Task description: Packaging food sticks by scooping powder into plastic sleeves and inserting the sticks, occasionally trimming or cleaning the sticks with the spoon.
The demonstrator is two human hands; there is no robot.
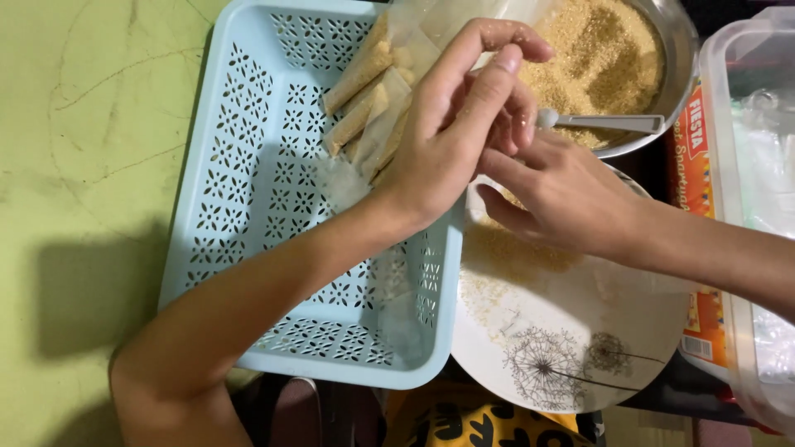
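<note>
A small spoon (609, 122) with a pale grey handle lies across the rim of a metal bowl (681, 50) of golden crumbs, its long axis running left to right, bowl end toward the hands. The right hand (563, 194) pinches that end; the left hand (451, 132) curls loosely above it. A pale blue basket (248, 207) of filled packets (364, 99) crowds the left; a white plate (571, 348) sits near.
</note>
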